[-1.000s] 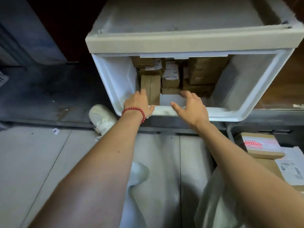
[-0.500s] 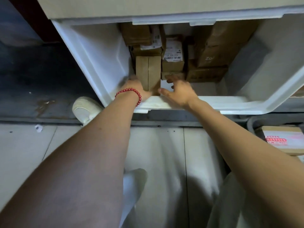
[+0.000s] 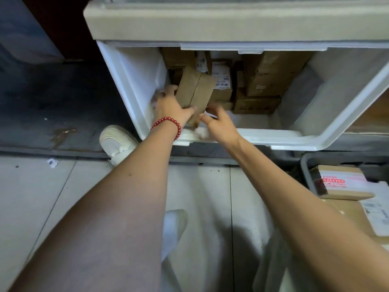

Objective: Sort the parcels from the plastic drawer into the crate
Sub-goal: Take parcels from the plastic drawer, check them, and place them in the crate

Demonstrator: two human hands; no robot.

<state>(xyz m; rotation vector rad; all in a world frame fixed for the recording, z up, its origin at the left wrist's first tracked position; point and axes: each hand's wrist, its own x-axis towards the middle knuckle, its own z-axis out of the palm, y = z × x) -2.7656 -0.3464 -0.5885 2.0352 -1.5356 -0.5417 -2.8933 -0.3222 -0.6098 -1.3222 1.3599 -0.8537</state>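
Two slim, flat brown cardboard parcels (image 3: 194, 91), pressed side by side and tilted, sit in the grip of the left hand (image 3: 170, 106). Its fingers wrap their left edge and its thumb lies across their lower front. One red bead bracelet (image 3: 168, 123) circles that wrist.

The right hand (image 3: 221, 125) is just right of the pair's lower corner with its fingers loosely bent. Motion blur hides whether it holds or only touches them.

Both hands are inside the one white, smooth-walled plastic drawer (image 3: 273, 140), which stands pulled out. Beyond the hands, at the drawer's back, at least four more matte brown cardboard boxes (image 3: 269, 81) are stacked. One of them, just past the right hand's fingers, carries a white printed label.

Well to the right of the right forearm stands one grey, round-cornered crate (image 3: 305, 169). It holds a brown box with a red-and-white label (image 3: 341, 182) on top of at least two other parcels.

Below the left wrist, one white shoe (image 3: 117, 142) rests on the pale tiled floor (image 3: 31, 207).
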